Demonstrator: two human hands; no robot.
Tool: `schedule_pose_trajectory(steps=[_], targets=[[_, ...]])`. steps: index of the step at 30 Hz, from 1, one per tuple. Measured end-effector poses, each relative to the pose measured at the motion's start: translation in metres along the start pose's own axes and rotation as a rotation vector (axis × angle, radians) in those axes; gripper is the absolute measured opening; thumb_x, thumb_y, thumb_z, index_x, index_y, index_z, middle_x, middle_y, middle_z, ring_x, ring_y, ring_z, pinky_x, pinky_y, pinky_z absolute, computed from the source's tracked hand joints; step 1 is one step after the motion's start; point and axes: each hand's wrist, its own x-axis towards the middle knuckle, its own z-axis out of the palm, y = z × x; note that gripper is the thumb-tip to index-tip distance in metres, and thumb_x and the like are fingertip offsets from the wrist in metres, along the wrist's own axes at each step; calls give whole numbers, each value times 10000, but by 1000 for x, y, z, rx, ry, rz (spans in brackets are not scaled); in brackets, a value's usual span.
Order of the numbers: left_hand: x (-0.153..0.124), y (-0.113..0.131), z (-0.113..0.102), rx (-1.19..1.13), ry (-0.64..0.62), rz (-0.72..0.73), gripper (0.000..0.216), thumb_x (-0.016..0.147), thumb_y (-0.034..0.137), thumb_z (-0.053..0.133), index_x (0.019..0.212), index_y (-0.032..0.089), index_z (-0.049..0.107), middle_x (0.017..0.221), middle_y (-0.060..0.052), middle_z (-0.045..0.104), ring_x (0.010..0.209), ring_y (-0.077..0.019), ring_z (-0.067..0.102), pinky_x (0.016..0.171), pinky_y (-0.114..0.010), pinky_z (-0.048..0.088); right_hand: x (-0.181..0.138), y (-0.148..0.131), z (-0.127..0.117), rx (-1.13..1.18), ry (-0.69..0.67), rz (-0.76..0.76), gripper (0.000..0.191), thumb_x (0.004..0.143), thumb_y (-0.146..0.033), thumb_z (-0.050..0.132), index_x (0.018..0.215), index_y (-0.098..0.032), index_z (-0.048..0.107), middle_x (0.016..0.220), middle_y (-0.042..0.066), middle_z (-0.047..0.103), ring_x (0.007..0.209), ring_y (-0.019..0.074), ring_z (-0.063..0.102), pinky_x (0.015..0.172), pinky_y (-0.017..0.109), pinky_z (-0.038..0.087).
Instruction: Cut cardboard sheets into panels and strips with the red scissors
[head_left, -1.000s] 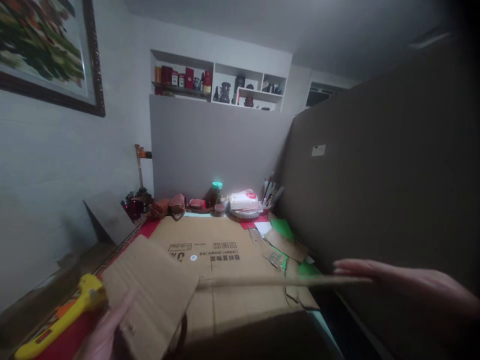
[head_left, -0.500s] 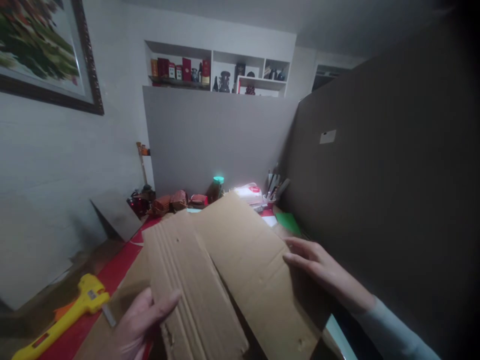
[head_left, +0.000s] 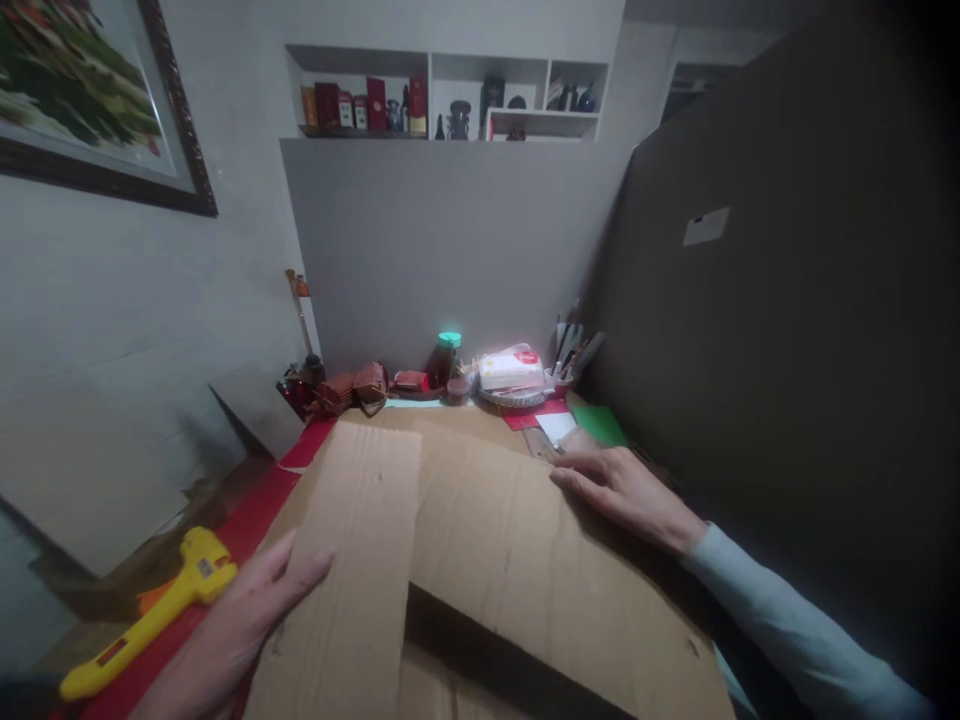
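A large brown cardboard sheet (head_left: 525, 560) lies almost flat over the table in front of me. One long flap (head_left: 352, 560) runs down its left part, with a dark gap below it near the bottom edge. My left hand (head_left: 240, 625) rests on the flap's left edge, thumb on top, fingers closed round the edge. My right hand (head_left: 619, 490) lies flat on the sheet's far right corner, fingers stretched out.
A yellow glue gun (head_left: 150, 615) lies on the red table cover (head_left: 247, 520) at the left. Along the back stand small red and brown items (head_left: 352, 385), a green-capped jar (head_left: 446, 355), a white packet (head_left: 510, 370) and a pen cup (head_left: 562, 375). A tall dark board (head_left: 787, 330) walls the right side.
The cardboard sheet has come down from a tilted, raised position to lie nearly flat. My right hand moved from its near edge onto its top. The view has tipped down.
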Motion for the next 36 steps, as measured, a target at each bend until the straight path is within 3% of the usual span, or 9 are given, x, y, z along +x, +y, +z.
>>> schedule_pose_trajectory(steps=[5, 8, 12, 14, 17, 21, 25, 31, 36], targets=[[4, 6, -20, 218, -7, 40, 519, 786, 530, 615, 1212, 238, 558, 1055, -36, 741, 863, -256, 693, 665, -321, 540, 3, 7, -5, -126, -28, -95, 434, 936, -413, 404, 753, -152, 699, 619, 53, 614, 569, 178, 535, 551, 272, 363], [4, 10, -17, 336, -61, 46, 515, 816, 547, 557, 1257, 282, 542, 997, -9, 745, 850, -254, 690, 635, -314, 539, 9, 5, -5, -186, -83, -177, 401, 931, -405, 436, 741, -162, 692, 583, 34, 576, 531, 152, 486, 541, 266, 325], [3, 17, -4, 734, -124, 302, 436, 837, 556, 508, 1204, 347, 616, 1266, 3, 641, 1119, -278, 593, 937, -357, 475, 18, -1, -1, -215, -160, -282, 381, 918, -381, 471, 636, -168, 615, 523, -13, 493, 508, 120, 430, 565, 263, 307], [3, 19, -1, 840, -102, 354, 450, 810, 570, 535, 1191, 354, 636, 1339, -7, 592, 1232, -316, 508, 998, -395, 434, 21, -1, 2, -220, -176, -311, 373, 914, -349, 471, 599, -170, 561, 509, -34, 442, 505, 110, 395, 571, 265, 298], [5, 17, -3, 984, -29, 356, 523, 749, 594, 588, 1210, 351, 635, 1363, -27, 577, 1282, -357, 460, 1018, -466, 420, 22, 2, 4, -225, -188, -332, 354, 914, -305, 471, 588, -173, 513, 524, -48, 418, 516, 104, 384, 581, 267, 295], [11, 14, -5, 1137, -80, 379, 550, 725, 632, 570, 1169, 321, 661, 1354, -40, 585, 1268, -358, 478, 1038, -477, 399, 20, 5, 5, -245, -199, -346, 343, 923, -287, 483, 596, -183, 495, 534, -65, 403, 512, 104, 388, 572, 262, 310], [14, 16, 1, 1219, -113, 302, 698, 741, 701, 464, 1255, 240, 565, 1434, -98, 495, 1321, -349, 408, 1092, -491, 311, 21, 7, 7, -279, -204, -358, 356, 948, -304, 496, 614, -184, 493, 520, -89, 368, 477, 102, 391, 538, 245, 350], [10, 32, 19, 1288, -350, 395, 405, 855, 606, 359, 902, 267, 576, 997, -37, 638, 1091, -274, 555, 879, -344, 472, 25, 7, 6, -321, -226, -362, 350, 960, -331, 524, 652, -166, 528, 524, -94, 428, 444, 82, 433, 503, 228, 406], [14, 47, 34, 1362, -427, 556, 333, 859, 543, 463, 786, 246, 594, 1034, -37, 577, 991, -233, 548, 861, -343, 428, 27, 1, 1, -314, -240, -372, 314, 960, -330, 536, 704, -151, 567, 565, -80, 500, 461, 79, 485, 507, 228, 442]])
